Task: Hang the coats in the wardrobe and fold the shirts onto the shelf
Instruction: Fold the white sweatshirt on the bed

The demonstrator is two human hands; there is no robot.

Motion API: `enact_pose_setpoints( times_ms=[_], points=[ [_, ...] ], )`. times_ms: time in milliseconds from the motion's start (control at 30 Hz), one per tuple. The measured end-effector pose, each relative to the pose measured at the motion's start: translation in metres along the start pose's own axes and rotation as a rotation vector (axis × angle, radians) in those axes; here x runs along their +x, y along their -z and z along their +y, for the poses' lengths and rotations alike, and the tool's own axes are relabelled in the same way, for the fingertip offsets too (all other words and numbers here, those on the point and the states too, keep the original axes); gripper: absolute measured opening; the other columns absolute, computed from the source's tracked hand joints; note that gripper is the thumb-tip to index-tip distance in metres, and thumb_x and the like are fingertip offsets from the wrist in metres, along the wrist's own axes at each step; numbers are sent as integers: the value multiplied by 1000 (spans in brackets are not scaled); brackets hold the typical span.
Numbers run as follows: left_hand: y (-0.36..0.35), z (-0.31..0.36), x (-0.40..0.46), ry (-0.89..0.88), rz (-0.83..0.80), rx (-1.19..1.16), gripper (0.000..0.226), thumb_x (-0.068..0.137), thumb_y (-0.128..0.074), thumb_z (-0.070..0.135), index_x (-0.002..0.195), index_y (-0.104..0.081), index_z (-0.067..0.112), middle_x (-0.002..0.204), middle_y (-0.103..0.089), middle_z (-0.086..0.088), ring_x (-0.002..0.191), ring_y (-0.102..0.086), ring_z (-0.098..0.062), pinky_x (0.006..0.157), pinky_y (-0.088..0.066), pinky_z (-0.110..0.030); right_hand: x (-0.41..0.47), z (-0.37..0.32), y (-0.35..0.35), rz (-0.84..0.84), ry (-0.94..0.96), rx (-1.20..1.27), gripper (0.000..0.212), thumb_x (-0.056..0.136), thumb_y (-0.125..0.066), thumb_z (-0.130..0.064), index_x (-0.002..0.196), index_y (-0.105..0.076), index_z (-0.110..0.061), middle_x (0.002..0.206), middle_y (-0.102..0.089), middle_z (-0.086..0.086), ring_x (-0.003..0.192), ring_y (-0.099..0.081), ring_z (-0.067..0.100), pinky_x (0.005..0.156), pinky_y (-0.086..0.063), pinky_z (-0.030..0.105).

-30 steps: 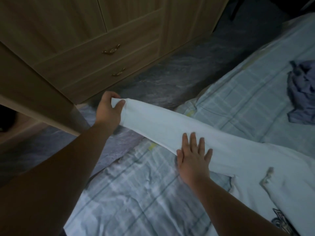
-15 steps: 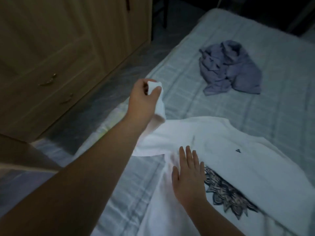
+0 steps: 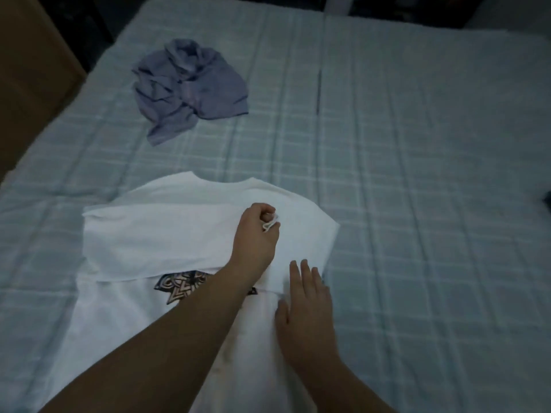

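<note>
— How far along are you?
— Barely started. Your left hand (image 3: 256, 236) pinches the sleeve cuff, laid across the white shirt (image 3: 167, 234); your right hand (image 3: 307, 305) presses its edge, open.
— What's left?
— Beyond the white shirt, the purple shirt (image 3: 190, 87) lies crumpled.

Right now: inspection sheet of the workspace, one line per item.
Surface: bed, pale checked cover, lightly creased.
Job's things: white shirt flat on the bed, sleeve folded across its printed front; no coats seen.
Clutter: crumpled purple garment farther up the bed, apart from the shirt.
Hands: left hand pinches the sleeve cuff; right hand flat on the shirt's right edge.
Cables: nothing seen.
Surroundings: wooden wardrobe at left; room dim.
</note>
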State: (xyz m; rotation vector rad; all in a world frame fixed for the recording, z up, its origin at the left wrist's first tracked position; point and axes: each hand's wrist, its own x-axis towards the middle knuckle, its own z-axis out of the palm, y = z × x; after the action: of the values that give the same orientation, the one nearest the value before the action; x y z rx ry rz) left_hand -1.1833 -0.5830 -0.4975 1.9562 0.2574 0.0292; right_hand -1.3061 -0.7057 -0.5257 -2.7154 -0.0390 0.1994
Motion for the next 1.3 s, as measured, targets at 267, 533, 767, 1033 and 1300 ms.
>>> enact_pose_setpoints(
  times_ms=[267, 533, 767, 1033, 1300],
  points=[
    [-89, -35, -34, 29, -276, 253, 40, 90, -64, 18, 128, -55, 8, 123, -60, -8, 112, -56, -22, 100, -42, -31, -31, 54, -8, -65, 53, 35, 73, 87, -31, -36, 156, -19, -16, 164, -15, 4, 151, -11, 24, 119, -18, 48],
    [6, -44, -135, 52, -215, 111, 47, 91, -43, -9, 114, -59, 28, 114, -62, 15, 105, -57, 8, 86, -42, -6, -93, 31, -19, -44, 68, 60, 73, 82, -40, -33, 152, -31, -16, 157, -34, 8, 145, -32, 30, 112, -34, 52],
    [160, -131, -251, 153, -181, 421, 42, 87, -47, -2, 121, -62, 18, 122, -61, 4, 111, -57, -13, 97, -42, -26, -183, 5, -56, -79, 54, -63, 70, 80, -46, -28, 149, -37, -15, 155, -38, 11, 141, -36, 33, 111, -34, 57],
    [298, -203, -340, 424, -16, 649, 55, 81, -63, 5, 134, -52, 14, 132, -55, -15, 118, -53, -34, 102, -43, -43, -287, 14, -82, 113, -364, 277, 61, 80, -43, -26, 127, -54, 12, 130, -55, 33, 122, -50, 42, 106, -37, 51],
    [293, -220, -325, 679, -22, 163, 45, 87, -71, 27, 119, -61, -2, 100, -68, -11, 84, -67, -31, 69, -56, -39, -266, 16, -63, -41, -861, 583, 52, 86, -72, -24, 126, -57, 6, 120, -64, 24, 108, -62, 38, 97, -49, 49]
  ],
)
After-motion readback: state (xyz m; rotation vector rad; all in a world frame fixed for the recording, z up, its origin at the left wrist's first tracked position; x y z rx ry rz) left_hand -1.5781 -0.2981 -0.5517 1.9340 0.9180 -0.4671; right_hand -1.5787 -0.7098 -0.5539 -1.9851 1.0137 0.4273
